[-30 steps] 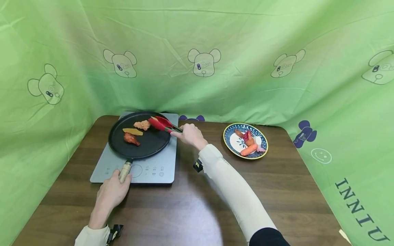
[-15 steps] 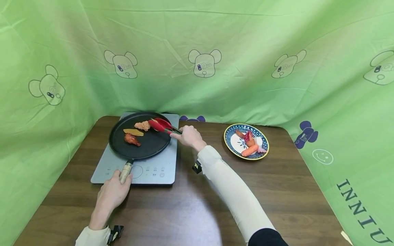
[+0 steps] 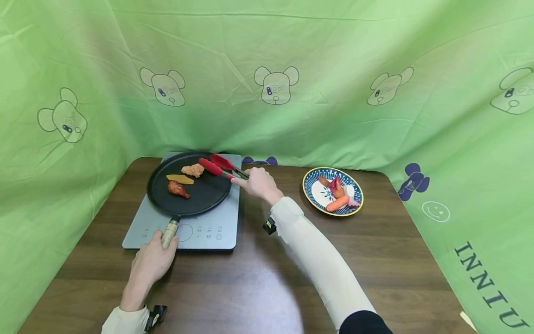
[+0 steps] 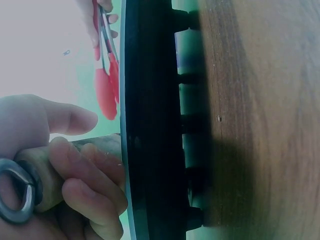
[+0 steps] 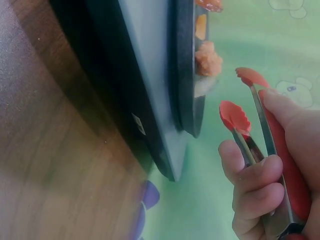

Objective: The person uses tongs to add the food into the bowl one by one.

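Note:
My left hand [image 3: 153,260] grips the pale handle [image 3: 170,233] of a round black frying pan [image 3: 208,197]; its fingers wrap the handle in the left wrist view. In the pan lie a chicken drumstick [image 3: 178,189], a flat yellow piece [image 3: 180,178] and a lumpy fried chicken piece [image 3: 193,170]. A pale piece [image 5: 204,86] beside the chicken shows only in the right wrist view; the tongs hide it from the head. Red-tipped tongs [image 3: 212,167] are held in my right hand [image 3: 259,184] over the pan's right side. Their tips stand apart with nothing between them.
Under the pan is a grey induction cooktop [image 3: 225,232] on the wooden table [image 3: 233,287]. To the right, a blue-patterned plate [image 3: 319,197] holds several foods, among them a sausage [image 3: 337,203]. A green curtain [image 3: 217,125] hangs behind and at both sides.
The tips of the tongs, close together before, have spread apart and shifted slightly toward the pan's back edge. My left hand and the pan stay where they were.

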Motion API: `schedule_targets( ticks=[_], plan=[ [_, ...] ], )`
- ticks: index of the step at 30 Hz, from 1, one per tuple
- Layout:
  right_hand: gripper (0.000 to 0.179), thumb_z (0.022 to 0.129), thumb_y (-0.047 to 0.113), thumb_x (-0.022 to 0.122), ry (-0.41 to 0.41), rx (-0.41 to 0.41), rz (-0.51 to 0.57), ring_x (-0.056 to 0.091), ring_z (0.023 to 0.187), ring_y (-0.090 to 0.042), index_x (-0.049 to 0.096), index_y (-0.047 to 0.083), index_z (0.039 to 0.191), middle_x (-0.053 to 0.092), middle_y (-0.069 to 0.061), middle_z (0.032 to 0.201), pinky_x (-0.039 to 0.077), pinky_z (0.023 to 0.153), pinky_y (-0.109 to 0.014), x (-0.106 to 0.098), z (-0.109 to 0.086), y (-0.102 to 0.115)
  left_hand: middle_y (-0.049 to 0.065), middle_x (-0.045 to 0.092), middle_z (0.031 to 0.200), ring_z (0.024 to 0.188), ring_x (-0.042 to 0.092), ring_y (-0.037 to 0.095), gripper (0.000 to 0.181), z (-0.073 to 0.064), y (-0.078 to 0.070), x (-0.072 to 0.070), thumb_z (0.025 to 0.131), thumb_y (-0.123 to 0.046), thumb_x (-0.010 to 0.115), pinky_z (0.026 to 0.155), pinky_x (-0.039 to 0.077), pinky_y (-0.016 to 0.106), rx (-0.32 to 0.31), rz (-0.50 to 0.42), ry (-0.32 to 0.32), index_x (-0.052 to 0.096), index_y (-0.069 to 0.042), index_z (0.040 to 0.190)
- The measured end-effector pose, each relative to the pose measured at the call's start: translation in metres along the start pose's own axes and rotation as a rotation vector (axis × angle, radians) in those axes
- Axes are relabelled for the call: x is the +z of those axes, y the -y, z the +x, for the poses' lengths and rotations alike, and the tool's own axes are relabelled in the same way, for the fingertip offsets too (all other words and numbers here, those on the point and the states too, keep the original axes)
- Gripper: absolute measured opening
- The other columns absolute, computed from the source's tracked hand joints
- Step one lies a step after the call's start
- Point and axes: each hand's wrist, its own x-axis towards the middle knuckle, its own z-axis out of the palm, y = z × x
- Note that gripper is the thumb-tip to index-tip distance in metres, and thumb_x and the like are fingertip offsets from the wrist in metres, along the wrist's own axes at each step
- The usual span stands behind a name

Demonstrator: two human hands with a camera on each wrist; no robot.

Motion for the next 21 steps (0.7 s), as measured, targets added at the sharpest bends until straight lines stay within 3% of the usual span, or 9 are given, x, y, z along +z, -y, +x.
schedule_targets(
  ticks=[7, 10, 14, 17, 21],
  plan=[
    [0.067, 0.083, 0.065, 0.054, -0.027, 0.01, -0.024, 0.059, 0.08, -0.018, 0.063, 0.013, 0.123, 0.066, -0.005, 0.098, 0.045, 0.064, -0.033, -0.006, -0.004, -0.005, 0.011, 0.044, 0.068, 0.052, 0.044, 0.023, 0.061, 0.0, 0.001, 0.001, 0.096, -0.05, 0.038, 0.044, 0.034, 0.035, -0.001, -0.008, 0.003, 0.037, 0.004, 0.122],
    [0.068, 0.083, 0.066, 0.053, -0.033, 0.007, -0.024, 0.058, 0.077, -0.019, 0.062, 0.012, 0.124, 0.066, -0.008, 0.094, 0.046, 0.063, -0.034, -0.011, -0.008, -0.008, 0.011, 0.044, 0.068, 0.052, 0.044, 0.023, 0.062, 0.0, 0.001, 0.001, 0.096, -0.051, 0.038, 0.044, 0.034, 0.035, -0.005, -0.011, 0.007, 0.037, 0.005, 0.123],
    [0.057, 0.084, 0.064, 0.054, -0.05, 0.001, -0.037, 0.055, 0.067, -0.021, 0.067, 0.014, 0.107, 0.058, -0.007, 0.07, 0.043, 0.057, -0.036, -0.02, -0.014, -0.016, 0.011, 0.044, 0.068, 0.052, 0.044, 0.023, 0.059, 0.0, 0.001, 0.001, 0.096, -0.05, 0.038, 0.044, 0.034, 0.036, 0.001, -0.009, -0.002, 0.039, 0.004, 0.12],
    [0.047, 0.084, 0.063, 0.056, -0.075, 0.006, -0.058, 0.053, 0.062, -0.021, 0.064, 0.017, 0.092, 0.05, -0.002, 0.062, 0.041, 0.054, -0.036, -0.026, -0.019, -0.024, 0.011, 0.045, 0.068, 0.052, 0.044, 0.023, 0.057, 0.0, 0.001, 0.001, 0.096, -0.049, 0.039, 0.044, 0.034, 0.036, 0.004, -0.006, -0.01, 0.04, 0.004, 0.118],
    [0.047, 0.083, 0.063, 0.057, -0.103, 0.014, -0.086, 0.051, 0.059, -0.02, 0.062, 0.017, 0.088, 0.048, -0.001, 0.061, 0.04, 0.053, -0.035, -0.033, -0.025, -0.042, 0.011, 0.045, 0.068, 0.052, 0.044, 0.023, 0.055, 0.0, 0.001, 0.001, 0.096, -0.048, 0.04, 0.044, 0.034, 0.036, 0.002, -0.006, -0.01, 0.04, 0.003, 0.117]
  ],
)
